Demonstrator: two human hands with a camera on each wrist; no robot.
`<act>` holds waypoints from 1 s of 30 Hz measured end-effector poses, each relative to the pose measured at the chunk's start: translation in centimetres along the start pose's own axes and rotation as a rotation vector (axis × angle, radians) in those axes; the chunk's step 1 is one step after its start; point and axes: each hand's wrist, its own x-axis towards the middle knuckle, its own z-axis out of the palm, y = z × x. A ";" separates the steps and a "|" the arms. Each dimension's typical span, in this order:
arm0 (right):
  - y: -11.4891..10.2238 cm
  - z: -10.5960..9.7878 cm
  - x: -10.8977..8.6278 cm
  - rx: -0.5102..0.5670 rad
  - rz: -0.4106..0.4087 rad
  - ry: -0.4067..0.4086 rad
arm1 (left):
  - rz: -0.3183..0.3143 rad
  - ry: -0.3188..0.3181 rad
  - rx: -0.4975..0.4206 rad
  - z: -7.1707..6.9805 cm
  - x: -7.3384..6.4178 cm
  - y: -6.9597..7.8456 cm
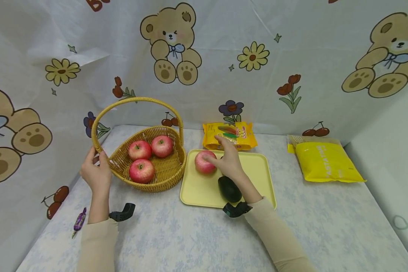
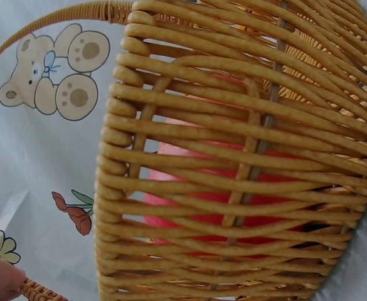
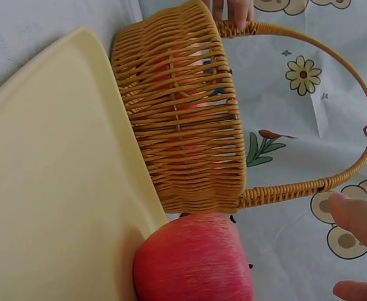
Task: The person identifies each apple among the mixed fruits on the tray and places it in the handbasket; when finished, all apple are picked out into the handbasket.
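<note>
In the head view a wicker basket [image 1: 171,181] stands at the left with three red apples [image 1: 141,171] inside. My left hand [image 1: 96,172] grips the lower left end of its arched handle [image 1: 136,99]; the left wrist view shows only a fingertip [image 2: 1,279] at the handle. My right hand [image 1: 229,162] hovers over a pale yellow tray [image 1: 197,196], thumb and fingers spread. Beneath its thumb a red apple [image 1: 204,162] lies on the tray; the right wrist view shows the fingers [image 3: 359,219] apart from that apple. A dark avocado [image 1: 229,189] lies below the hand, partly covered by the forearm.
A yellow snack packet [image 1: 210,138] lies behind the tray against the printed cloth backdrop. A yellow pasta bag [image 1: 326,160] sits to the right. One purple wrapped candy [image 1: 79,222] lies left of the left forearm on the pale patterned tabletop [image 1: 176,234].
</note>
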 end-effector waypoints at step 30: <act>1.5 1.9 -0.2 -0.282 0.026 -0.089 | 0.004 0.001 -0.007 0.0 -0.1 0.1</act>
